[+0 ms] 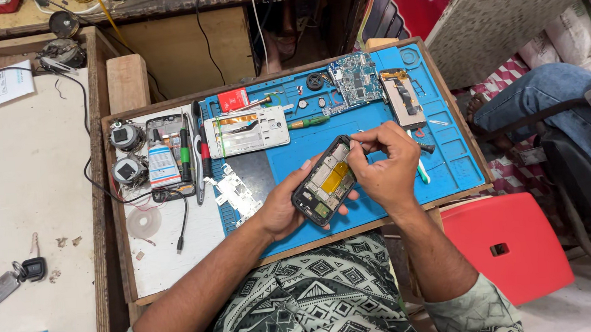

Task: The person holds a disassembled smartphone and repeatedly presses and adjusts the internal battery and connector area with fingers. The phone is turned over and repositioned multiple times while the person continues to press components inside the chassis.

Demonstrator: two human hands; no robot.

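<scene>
An opened phone body, black-framed with a yellow patch inside, rests in my left hand above the blue work mat. My right hand pinches at the phone's upper end, fingertips on the inner parts; any small piece between them is too small to tell. A green-handled tool pokes out below this hand. On the mat lie a blue circuit board, a white phone frame and a green screwdriver.
A second phone part lies at the mat's right. Left of the mat are round metal units, a glue bottle, pens and a cable. A red stool stands at right, near a seated person's leg. Keys lie far left.
</scene>
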